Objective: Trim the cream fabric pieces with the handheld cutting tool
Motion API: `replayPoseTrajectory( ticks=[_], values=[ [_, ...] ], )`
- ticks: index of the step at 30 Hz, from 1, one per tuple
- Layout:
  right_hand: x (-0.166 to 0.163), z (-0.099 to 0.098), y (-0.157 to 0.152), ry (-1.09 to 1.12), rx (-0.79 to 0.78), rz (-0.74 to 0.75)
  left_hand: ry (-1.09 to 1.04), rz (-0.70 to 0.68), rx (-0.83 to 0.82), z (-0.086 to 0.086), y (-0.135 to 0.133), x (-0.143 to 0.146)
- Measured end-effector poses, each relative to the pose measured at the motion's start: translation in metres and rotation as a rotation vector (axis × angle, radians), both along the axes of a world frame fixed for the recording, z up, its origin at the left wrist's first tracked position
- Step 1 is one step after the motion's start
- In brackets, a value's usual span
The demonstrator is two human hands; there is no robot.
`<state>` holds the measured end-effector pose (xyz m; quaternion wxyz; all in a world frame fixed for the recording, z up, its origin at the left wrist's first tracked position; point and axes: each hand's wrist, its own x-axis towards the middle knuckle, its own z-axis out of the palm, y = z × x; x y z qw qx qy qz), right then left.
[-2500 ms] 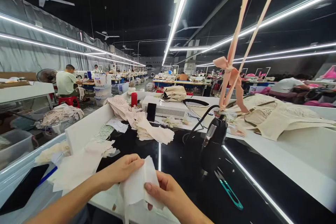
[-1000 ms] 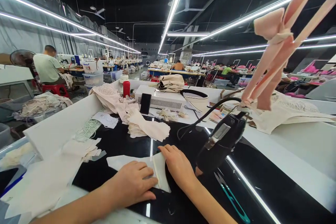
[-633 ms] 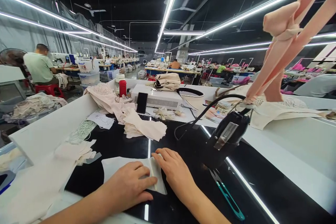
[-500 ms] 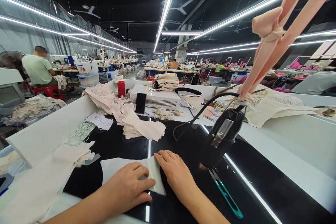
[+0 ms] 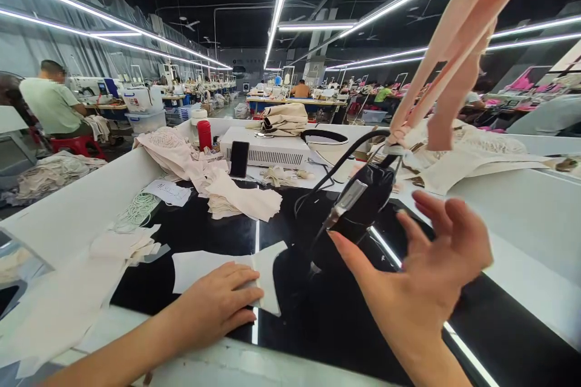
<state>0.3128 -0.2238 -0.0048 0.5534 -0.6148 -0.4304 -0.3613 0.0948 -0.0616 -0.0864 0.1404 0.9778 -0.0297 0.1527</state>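
My left hand (image 5: 222,302) lies flat on a white fabric piece (image 5: 200,266) with a seam-like line across it, pressing it onto the black tabletop (image 5: 318,320). My right hand (image 5: 422,272) is raised, its fingers spread and thumb stretched out, with nothing in it. Just left of those fingers hangs a black hand-held tool (image 5: 367,199) with a metal plate and a cable. It is tied to pink fabric strips (image 5: 458,48) and tilts so its blurred tip points down to the left. The thumb tip is close to the tool; I cannot tell whether they touch.
Beyond the fabric lies a stack of cream cut pieces (image 5: 245,199); green cord (image 5: 138,208) and a written slip (image 5: 167,191) are left. A phone (image 5: 239,159) leans on a white box (image 5: 267,148) beside a red bottle (image 5: 204,135). White side walls (image 5: 86,217) edge the table.
My right hand has left the fabric, rising rightward and spreading toward the hanging tool. The left hand stays on the fabric. The teal snips seen before are now hidden. The view has shifted slightly.
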Motion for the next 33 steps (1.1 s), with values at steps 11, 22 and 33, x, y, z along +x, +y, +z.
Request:
replayPoseTrajectory(
  ticks=[11, 22, 33],
  values=[
    [-0.030, 0.004, 0.032, 0.611, -0.045, 0.411, -0.103, -0.086, 0.057, 0.003, -0.010, 0.009],
    [-0.058, 0.001, 0.008, 0.580, -0.067, 0.499, -0.105, -0.184, 0.050, -0.003, -0.019, 0.025],
    [-0.076, -0.014, 0.015, 0.664, 0.179, 0.787, -0.134, -0.112, -0.278, -0.003, -0.019, 0.025]
  ],
)
